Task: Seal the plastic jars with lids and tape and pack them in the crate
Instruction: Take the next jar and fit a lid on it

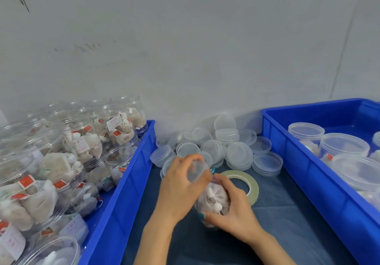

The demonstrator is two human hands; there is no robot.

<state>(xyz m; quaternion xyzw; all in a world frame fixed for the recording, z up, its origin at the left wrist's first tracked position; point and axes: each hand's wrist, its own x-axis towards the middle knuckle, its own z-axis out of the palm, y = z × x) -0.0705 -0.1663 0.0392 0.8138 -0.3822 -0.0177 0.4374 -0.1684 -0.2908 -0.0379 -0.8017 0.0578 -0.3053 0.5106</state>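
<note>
Item one: jar (213, 201), clear plastic, packed with white pouches, tilted at the centre of my view just above the counter (287, 234).

Item two: lid (198, 171), clear and round, at the jar's mouth at 11 o'clock.

Left hand (181, 190): I see its grip curled narrowly round the lid.

Right hand (236, 209): grip wrapped round the jar's body, thumb across the front.

Tape roll (251, 184): flat, just beside the right hand at 2 o'clock.

Loose lids (226, 147): heaped at 12 o'clock.

Left crate (127, 182): blue, at 9 o'clock, holding open filled jars (82, 145).

Right crate (308, 172): blue, at 3 o'clock, holding lidded jars (343, 145).
</note>
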